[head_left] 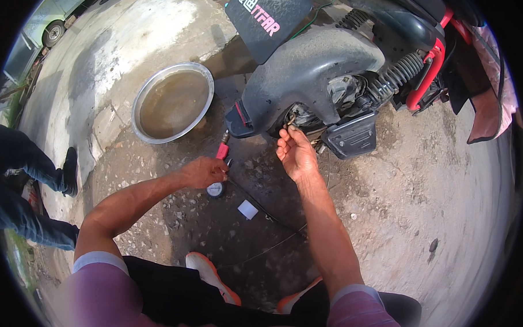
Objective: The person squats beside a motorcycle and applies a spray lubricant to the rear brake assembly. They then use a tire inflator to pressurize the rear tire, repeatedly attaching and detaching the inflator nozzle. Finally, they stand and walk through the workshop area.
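Observation:
My left hand [204, 172] is closed around a tire inflator gun, whose red body [222, 150] sticks out above the fingers. Its round gauge [215, 190] shows just below that hand, and a black hose [254, 204] runs from it along the ground. With palm turned up, my right hand [298, 153] reaches to the wheel of a scooter, fingertips pinched at a small brass-coloured fitting [291, 120]. The scooter's grey rear fender [310, 61] arches over the wheel, which is mostly hidden. How the fitting joins the wheel cannot be made out.
A metal basin [138, 119] of murky water stands left of the scooter. A small white piece [247, 209] lies on the wet ground between my arms. A footrest [351, 137] and a spring shock absorber [399, 75] jut out rightward. Another person's legs [26, 183] are at far left.

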The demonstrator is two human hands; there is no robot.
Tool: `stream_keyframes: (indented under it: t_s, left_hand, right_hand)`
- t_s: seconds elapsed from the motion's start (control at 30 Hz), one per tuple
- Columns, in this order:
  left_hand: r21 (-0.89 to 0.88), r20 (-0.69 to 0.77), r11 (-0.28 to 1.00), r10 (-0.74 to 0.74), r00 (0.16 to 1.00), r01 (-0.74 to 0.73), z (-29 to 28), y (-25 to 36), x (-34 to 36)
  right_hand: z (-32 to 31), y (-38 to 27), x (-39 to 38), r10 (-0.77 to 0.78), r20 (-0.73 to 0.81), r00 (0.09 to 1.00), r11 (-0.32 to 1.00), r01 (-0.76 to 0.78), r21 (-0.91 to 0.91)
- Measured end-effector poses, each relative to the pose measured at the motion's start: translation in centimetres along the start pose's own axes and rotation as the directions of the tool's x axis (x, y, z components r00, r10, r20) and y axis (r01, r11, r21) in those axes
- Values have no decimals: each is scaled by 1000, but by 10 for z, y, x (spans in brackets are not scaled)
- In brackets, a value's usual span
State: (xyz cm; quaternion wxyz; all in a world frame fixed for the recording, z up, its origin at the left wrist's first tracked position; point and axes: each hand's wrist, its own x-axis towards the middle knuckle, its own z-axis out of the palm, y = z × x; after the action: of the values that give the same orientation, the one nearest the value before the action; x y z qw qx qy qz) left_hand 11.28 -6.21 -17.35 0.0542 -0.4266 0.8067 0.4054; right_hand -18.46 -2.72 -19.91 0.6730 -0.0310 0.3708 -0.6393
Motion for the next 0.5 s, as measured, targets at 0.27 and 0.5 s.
stream_keyframes:
  t_s: [0.27, 0.5]
  left_hand:
    - [123, -554, 845, -376, 742, 520, -71, -148, 36]
    - [98, -489, 702, -584, 648, 705, -79, -216, 56]
  right_hand:
    - [2, -13, 0, -84, -60, 995, 966, 67, -248]
    - [17, -19, 0, -72, -90, 993, 987, 58, -147]
